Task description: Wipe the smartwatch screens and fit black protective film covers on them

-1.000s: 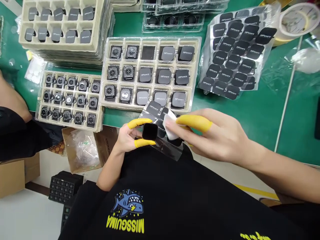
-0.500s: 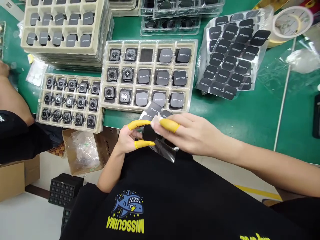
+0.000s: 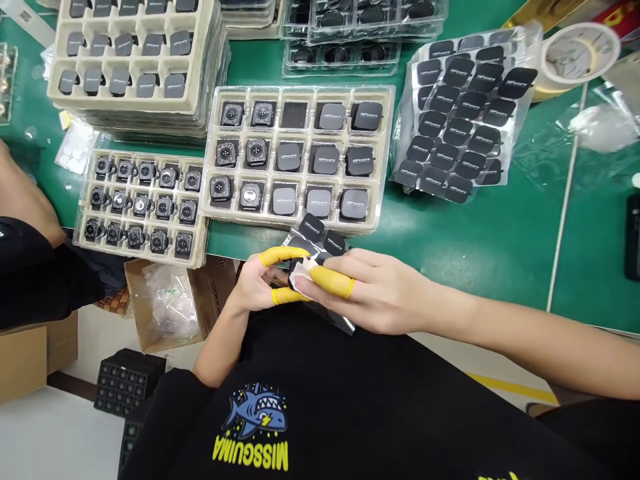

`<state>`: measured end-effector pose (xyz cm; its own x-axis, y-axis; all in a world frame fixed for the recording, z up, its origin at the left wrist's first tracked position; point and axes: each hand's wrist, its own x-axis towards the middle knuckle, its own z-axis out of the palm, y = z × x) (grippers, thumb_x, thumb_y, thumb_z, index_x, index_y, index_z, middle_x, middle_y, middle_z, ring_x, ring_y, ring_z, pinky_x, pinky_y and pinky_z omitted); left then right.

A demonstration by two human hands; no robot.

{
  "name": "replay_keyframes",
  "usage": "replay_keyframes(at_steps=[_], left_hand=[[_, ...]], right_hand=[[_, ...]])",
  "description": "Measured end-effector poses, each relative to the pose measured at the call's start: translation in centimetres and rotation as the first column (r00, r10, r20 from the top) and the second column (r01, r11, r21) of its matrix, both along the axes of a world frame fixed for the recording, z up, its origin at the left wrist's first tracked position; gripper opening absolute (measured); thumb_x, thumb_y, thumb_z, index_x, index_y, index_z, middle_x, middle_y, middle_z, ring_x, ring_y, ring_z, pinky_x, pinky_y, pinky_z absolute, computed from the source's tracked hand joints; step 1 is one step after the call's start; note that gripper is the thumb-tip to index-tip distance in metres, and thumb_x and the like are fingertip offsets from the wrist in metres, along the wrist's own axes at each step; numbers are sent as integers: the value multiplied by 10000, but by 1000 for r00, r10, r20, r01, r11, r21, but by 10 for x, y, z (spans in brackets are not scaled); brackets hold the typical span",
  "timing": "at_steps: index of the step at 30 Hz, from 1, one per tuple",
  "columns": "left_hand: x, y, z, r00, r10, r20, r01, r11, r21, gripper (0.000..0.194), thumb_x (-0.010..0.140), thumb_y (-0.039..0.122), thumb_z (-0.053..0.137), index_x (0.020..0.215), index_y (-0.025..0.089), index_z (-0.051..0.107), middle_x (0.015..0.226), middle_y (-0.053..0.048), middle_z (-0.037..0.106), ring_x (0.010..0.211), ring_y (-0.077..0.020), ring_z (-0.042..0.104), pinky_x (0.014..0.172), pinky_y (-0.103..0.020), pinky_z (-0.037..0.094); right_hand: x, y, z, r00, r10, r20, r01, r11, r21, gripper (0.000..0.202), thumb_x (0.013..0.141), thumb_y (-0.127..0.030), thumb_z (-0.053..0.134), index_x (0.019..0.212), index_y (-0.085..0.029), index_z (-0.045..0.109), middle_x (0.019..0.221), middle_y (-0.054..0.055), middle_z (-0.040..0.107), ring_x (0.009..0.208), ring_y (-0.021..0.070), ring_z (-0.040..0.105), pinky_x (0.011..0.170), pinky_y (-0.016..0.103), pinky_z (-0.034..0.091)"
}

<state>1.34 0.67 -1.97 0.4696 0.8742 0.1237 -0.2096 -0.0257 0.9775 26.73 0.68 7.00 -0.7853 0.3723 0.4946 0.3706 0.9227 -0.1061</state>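
My left hand, with yellow finger cots on two fingers, grips a dark square smartwatch body by its edges. A small white wipe is pinched in my right hand and lies against the watch face, covering most of it. My right hand also wears a yellow cot. Under both hands is a clear sheet of dark HiFuture film stickers; which fingers hold it, I cannot tell. Just beyond, a cream tray holds watches, some sensor side up, others covered with HiFuture stickers; one compartment has only a dark pad.
A smaller watch tray lies to the left, before a tall stack of trays. Sticker sheets and a tape roll are at the right. Another person's arm reaches in at the left. An open carton stands below the table edge.
My right hand has moved slightly down and left, bringing the wipe over the watch face. The sticker sheet has shifted a little, and the whole view has moved slightly.
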Motion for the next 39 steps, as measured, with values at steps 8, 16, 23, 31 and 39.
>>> replay_keyframes(at_steps=[8, 16, 23, 31, 39], left_hand=[[-2, 1, 1, 993, 117, -25, -118, 992, -38, 722, 690, 472, 1095, 1294, 192, 816, 1080, -86, 877, 820, -204, 855, 709, -259, 717], [0, 1, -3, 1000, 26, -13, -27, 998, -60, 713, 742, 519, 1059, 1315, 176, 810, 1060, -98, 875, 803, -201, 847, 694, -245, 698], [-4, 1, 1, 991, 136, -13, -137, 990, -45, 718, 674, 464, 1104, 1267, 179, 818, 1020, -66, 877, 751, -190, 849, 669, -245, 715], [-2, 1, 6, 994, 110, 22, -109, 994, -31, 683, 702, 429, 1097, 1289, 210, 824, 1097, -73, 889, 829, -198, 869, 730, -248, 725], [-3, -1, -2, 997, 14, -73, -13, 1000, 11, 663, 779, 515, 1033, 1321, 207, 807, 1064, -73, 881, 828, -198, 842, 708, -236, 679]], right_hand=[[19, 8, 12, 984, -168, -51, 170, 984, 41, 313, 1033, -21, 653, 1308, -130, 753, 981, 102, 758, 841, 238, 676, 735, 393, 571], [1, -2, 5, 999, 20, -26, -20, 1000, 2, 226, 1119, -113, 615, 1286, -79, 764, 984, 78, 775, 860, 196, 697, 667, 359, 537], [13, 19, 1, 983, -174, 62, 165, 978, 128, 252, 1063, -40, 624, 1271, -102, 753, 933, 94, 751, 810, 223, 637, 680, 367, 523], [12, -7, 15, 990, -61, -128, 58, 998, -28, 235, 1068, -56, 665, 1274, -108, 764, 983, 74, 755, 860, 211, 683, 723, 366, 563], [-14, 7, -3, 1000, -1, 19, 0, 998, 68, 279, 1155, -108, 536, 1213, -113, 809, 1015, 87, 793, 868, 193, 672, 659, 356, 472]])
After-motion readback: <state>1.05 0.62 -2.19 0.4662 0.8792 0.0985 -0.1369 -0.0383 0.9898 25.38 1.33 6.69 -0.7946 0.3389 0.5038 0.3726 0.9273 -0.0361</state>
